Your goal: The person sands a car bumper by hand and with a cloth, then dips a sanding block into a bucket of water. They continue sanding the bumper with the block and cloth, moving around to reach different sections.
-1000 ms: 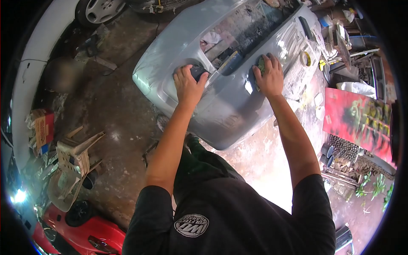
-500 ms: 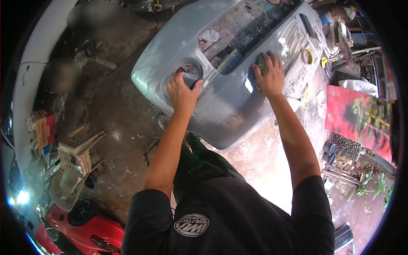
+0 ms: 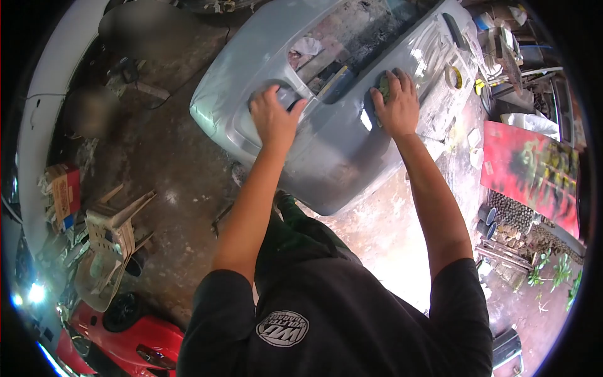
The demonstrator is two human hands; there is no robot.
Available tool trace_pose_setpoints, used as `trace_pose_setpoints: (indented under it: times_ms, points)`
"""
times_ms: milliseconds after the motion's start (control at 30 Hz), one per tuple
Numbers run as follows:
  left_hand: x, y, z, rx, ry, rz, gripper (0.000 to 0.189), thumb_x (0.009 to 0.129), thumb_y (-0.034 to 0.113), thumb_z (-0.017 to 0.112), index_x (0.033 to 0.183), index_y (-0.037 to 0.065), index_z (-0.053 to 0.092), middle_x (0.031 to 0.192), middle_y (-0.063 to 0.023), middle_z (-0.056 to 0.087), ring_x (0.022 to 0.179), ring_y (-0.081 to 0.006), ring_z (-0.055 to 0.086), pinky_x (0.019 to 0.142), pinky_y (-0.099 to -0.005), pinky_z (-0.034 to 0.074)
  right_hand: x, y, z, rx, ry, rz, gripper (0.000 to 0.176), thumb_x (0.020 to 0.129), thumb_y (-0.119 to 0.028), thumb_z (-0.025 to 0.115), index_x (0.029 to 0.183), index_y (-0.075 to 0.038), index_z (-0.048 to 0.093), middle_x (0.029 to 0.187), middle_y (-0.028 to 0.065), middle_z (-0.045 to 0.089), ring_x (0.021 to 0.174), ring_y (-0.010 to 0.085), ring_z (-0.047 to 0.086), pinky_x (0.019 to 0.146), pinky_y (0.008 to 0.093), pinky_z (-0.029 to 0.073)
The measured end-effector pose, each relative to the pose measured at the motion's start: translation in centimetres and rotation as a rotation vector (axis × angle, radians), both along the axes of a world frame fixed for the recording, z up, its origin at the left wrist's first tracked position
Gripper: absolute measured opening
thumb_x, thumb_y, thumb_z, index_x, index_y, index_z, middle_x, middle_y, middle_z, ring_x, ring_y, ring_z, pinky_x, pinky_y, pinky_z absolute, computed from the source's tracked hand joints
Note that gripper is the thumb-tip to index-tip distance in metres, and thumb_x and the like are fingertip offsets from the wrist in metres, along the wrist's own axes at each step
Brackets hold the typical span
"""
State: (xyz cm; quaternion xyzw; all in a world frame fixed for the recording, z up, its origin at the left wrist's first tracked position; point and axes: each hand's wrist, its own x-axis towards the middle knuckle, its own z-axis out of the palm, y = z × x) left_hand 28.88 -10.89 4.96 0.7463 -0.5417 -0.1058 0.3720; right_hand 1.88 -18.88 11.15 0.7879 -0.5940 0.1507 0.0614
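Room over bumper (image 3: 336,147) between left hand (image 3: 274,119) and right hand (image 3: 399,108), tape roll (image 3: 453,77) near latter.

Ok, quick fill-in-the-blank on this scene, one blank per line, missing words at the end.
The car bumper is mostly ____ in color.
The right hand rests over a pad whose color is ____.
The ring-shaped item lying on the bumper beyond that hand is a roll of ____.
At lower left, beside the red car, is a worn plastic ____.

Missing words: gray; green; tape; chair.
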Motion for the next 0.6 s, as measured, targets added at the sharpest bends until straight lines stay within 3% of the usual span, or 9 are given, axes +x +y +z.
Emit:
trace_pose_setpoints:
  times_ms: [267,433,600]
  points:
    - [1.3,2.1,-0.9,0.047,-0.033,0.015,0.076,0.075,0.046,0.092,0.129,0.005,0.057,0.122,-0.0197,0.063,0.116,-0.0422,0.055,0.101,-0.0515,0.045,0.1,0.0,0.1,-0.006,-0.015,0.008,0.059,0.094,-0.044,0.069,0.141,-0.009,0.061,0.151,0.0179,0.054,0.144,0.0403,0.046,0.119,0.0513,0.038]
    - [-0.2,-1.4,0.0,0.003,-0.082,-0.012,0.075,0.074,0.046,0.092,0.126,0.006,0.057,0.122,-0.0188,0.063,0.117,-0.0413,0.055,0.101,-0.0516,0.045,0.1,0.1,0.0,0.001,-0.009,-0.01,0.059,0.093,-0.044,0.07,0.141,-0.01,0.061,0.151,0.0175,0.054,0.144,0.04,0.046,0.12,0.0508,0.038]
    - [1.0,1.5,-0.5,0.029,-0.046,0.024,0.074,0.074,0.046,0.092,0.124,0.005,0.057,0.121,-0.0185,0.063,0.115,-0.0412,0.056,0.101,-0.0511,0.045,-0.1,-0.1,-0.1,-0.007,-0.01,0.008,0.058,0.094,-0.044,0.069,0.141,-0.011,0.061,0.151,0.0174,0.054,0.144,0.0398,0.046,0.12,0.0511,0.038]
